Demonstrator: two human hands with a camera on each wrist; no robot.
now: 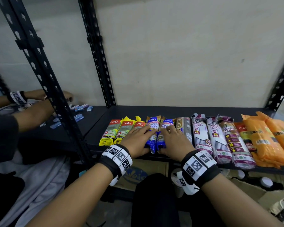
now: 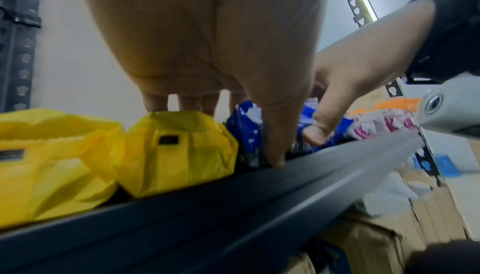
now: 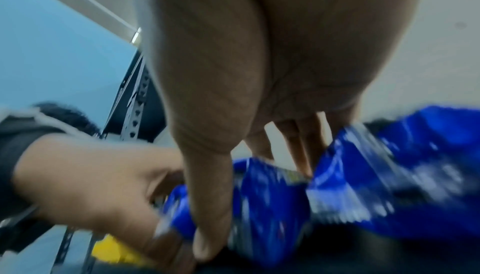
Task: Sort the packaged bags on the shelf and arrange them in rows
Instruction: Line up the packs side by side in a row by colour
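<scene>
A row of packaged bags lies on the black shelf (image 1: 154, 112): yellow bags (image 1: 115, 133) at the left, two blue bags in the middle, then a grey-brown bag (image 1: 185, 126), white draw-string bags (image 1: 208, 136) and orange bags (image 1: 261, 140). My left hand (image 1: 144, 140) lies over the left blue bag (image 1: 152, 126), fingers on top, thumb (image 2: 275, 151) hooked round its near end at the shelf lip. My right hand (image 1: 165, 140) covers the right blue bag (image 1: 166, 122) the same way, its thumb (image 3: 207, 227) wrapped over the crumpled near end (image 3: 272, 196). Both bags rest on the shelf.
Another person's hands (image 1: 39, 102) work over small blue boxes (image 1: 79, 108) on the neighbouring shelf at the left. A black slotted upright (image 1: 44, 76) stands between us. A cardboard box (image 1: 138, 176) sits under the shelf. The pale wall closes the back.
</scene>
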